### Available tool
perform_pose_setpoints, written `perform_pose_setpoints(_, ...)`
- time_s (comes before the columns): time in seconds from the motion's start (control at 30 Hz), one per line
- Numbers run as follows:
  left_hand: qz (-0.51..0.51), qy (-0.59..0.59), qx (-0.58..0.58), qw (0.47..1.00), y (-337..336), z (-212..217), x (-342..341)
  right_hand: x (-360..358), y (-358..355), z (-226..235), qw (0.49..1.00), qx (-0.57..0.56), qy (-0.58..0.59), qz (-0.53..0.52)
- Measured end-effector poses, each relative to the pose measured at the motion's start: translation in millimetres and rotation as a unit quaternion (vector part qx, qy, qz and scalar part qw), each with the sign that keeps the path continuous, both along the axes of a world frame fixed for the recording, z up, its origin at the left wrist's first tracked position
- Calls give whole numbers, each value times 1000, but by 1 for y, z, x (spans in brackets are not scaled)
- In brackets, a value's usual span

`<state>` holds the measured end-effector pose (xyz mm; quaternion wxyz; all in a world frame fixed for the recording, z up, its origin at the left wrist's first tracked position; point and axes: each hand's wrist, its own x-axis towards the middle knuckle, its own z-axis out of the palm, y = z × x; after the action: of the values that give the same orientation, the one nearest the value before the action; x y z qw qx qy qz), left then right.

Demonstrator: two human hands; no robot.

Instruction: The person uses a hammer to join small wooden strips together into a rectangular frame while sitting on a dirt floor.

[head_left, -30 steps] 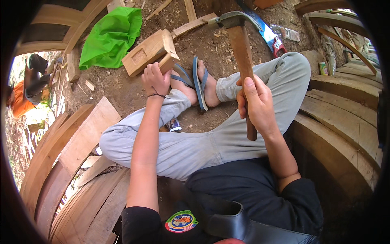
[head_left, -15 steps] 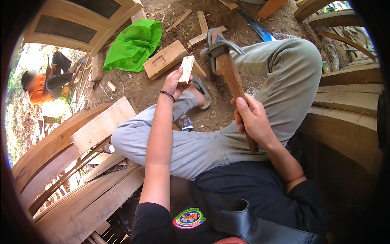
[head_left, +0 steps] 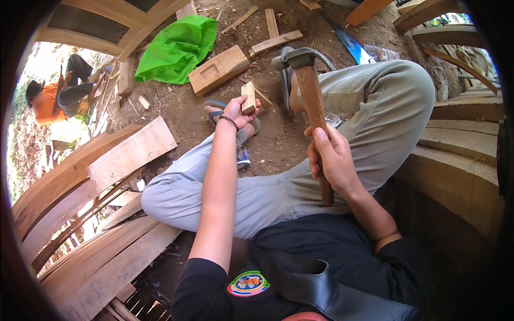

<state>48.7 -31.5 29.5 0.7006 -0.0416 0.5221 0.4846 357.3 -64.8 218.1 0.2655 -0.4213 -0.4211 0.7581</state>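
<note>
My left hand (head_left: 239, 113) is closed around a small pale wooden block (head_left: 248, 98), held up over the dirt between my feet. Wrapped round the wooden handle of a hammer (head_left: 310, 93) is my right hand (head_left: 333, 155); the dark metal head points up and away from me, above my right foot. Just beyond the left hand, a thick wooden block (head_left: 219, 69) with a rectangular recess cut in its face lies on the ground. Both hands are apart from it.
A bright green plastic bag (head_left: 176, 49) lies left of the recessed block. Wood offcuts (head_left: 276, 43) and a blue saw blade (head_left: 348, 43) are farther off. Boards (head_left: 131, 152) stack along my left, curved timbers (head_left: 455, 139) on my right. Another person (head_left: 51, 101) sits at far left.
My left hand has turned the small block and brought it slightly nearer, away from the recessed block. The hammer stays in my right hand, its handle a little more upright.
</note>
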Motion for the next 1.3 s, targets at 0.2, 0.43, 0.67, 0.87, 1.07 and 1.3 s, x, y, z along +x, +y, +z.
perform_pose_setpoints(0.2, -43, 78, -88, 992, 4, -23, -3, -10, 18, 1, 999, -28, -11, -22)
perform_pose_setpoints(0.43, -134, 189, -132, 964, 14, -25, 1, -34, 41, -16, 998, -49, -37, 5)
perform_pose_setpoints(0.67, -115, 175, -109, 972, 21, -22, 28, -52, 69, -30, 991, -7, -123, 55)
perform_pose_setpoints(0.87, -144, 233, -78, 959, 27, -33, 35, -59, 100, -65, 922, 171, -294, 186)
perform_pose_setpoints(1.07, -114, 232, -46, 965, 31, -49, 43, -73, 117, -72, 896, 131, -342, 250)
perform_pose_setpoints(1.3, -155, 227, -45, 961, 35, -38, 21, -82, 133, -88, 856, 244, -369, 269)
